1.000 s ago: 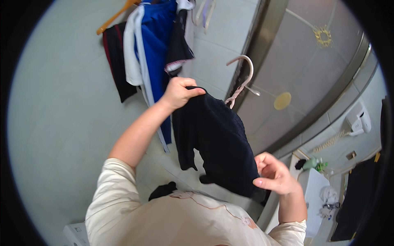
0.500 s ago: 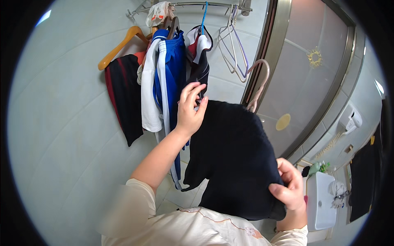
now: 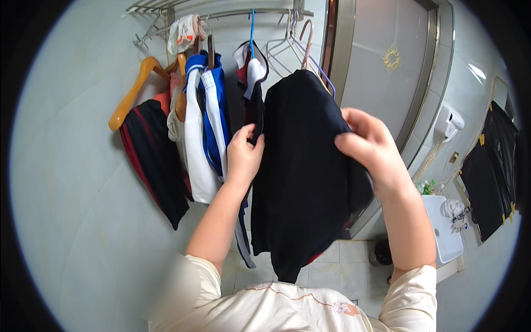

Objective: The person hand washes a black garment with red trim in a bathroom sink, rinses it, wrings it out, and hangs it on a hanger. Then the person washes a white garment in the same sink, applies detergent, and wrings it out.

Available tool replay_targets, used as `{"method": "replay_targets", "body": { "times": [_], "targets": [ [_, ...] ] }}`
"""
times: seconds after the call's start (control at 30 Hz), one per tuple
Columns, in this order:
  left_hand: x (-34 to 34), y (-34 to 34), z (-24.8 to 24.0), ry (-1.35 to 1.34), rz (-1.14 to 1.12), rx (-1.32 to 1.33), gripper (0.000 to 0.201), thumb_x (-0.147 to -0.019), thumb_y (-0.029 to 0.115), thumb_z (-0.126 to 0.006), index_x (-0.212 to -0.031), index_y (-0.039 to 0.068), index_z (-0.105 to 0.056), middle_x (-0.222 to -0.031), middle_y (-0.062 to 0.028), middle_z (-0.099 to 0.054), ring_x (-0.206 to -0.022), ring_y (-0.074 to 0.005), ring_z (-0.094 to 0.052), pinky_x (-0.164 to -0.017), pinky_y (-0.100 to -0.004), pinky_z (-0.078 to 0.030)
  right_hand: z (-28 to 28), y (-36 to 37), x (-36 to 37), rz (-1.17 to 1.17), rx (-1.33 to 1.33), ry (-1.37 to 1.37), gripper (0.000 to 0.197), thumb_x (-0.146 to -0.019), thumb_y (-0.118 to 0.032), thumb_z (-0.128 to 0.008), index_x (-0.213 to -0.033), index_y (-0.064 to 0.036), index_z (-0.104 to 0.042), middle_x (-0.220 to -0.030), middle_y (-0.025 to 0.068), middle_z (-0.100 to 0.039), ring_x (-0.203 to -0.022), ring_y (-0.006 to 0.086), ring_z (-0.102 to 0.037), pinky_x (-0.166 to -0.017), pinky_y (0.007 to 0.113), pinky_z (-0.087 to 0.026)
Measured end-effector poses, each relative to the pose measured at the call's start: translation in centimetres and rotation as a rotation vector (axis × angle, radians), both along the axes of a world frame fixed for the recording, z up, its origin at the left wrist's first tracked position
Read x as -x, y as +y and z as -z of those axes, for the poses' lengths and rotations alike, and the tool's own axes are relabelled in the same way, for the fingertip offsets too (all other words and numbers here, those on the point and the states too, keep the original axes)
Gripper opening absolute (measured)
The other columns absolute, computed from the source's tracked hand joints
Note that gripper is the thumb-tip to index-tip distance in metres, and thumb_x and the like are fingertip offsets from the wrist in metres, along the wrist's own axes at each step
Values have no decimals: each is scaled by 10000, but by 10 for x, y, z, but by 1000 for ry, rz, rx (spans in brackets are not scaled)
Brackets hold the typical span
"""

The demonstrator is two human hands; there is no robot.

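Observation:
A black garment (image 3: 301, 166) hangs on a pale pink hanger (image 3: 306, 39) hooked over a metal rail (image 3: 232, 13) high on the tiled wall. My left hand (image 3: 244, 156) pinches the garment's left edge. My right hand (image 3: 371, 145) grips its right shoulder, fingers folded over the cloth. To the left hang a blue and white garment (image 3: 209, 119), a red and black garment (image 3: 155, 157) on an orange wooden hanger (image 3: 135, 88), and a dark piece (image 3: 253, 83) on a blue hanger.
A metal-framed door (image 3: 387, 72) stands to the right of the rail. A white wall hair dryer (image 3: 449, 124), a white washbasin (image 3: 445, 227) with a small green plant, and dark clothes (image 3: 492, 171) hanging on the far right wall are in view.
The black garment has gone up from in front of my chest and its hanger now sits on the rail. My right hand rose from the hem to the shoulder.

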State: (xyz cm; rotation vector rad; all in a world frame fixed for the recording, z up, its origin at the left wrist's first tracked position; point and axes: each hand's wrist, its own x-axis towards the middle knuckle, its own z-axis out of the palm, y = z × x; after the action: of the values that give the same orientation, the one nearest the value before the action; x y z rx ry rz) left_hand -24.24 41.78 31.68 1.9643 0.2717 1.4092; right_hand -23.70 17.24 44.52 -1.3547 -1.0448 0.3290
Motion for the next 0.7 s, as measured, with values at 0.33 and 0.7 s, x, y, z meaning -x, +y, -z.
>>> {"method": "replay_targets", "body": {
  "times": [0.33,0.7],
  "targets": [
    [12,-3,-2,-17,309,146,308,-862,64,-649,-1141,-47,-582,-931,-128,-629,-550,-117,-595,-519,-250,-474,-89,115,-72,243,120,-200,228,-781,-100,-585,-950,48,-619,-839,87,-625,-732,148,-606,-689,277,-520],
    [3,1,15,-51,590,330,353,-905,34,-593,-1245,-25,-518,-991,-72,-561,-613,-47,-542,-560,-205,-428,-97,170,-131,317,307,-295,215,-759,-148,-642,-890,22,-659,-830,66,-635,-744,139,-583,-681,268,-472]
  ]
}}
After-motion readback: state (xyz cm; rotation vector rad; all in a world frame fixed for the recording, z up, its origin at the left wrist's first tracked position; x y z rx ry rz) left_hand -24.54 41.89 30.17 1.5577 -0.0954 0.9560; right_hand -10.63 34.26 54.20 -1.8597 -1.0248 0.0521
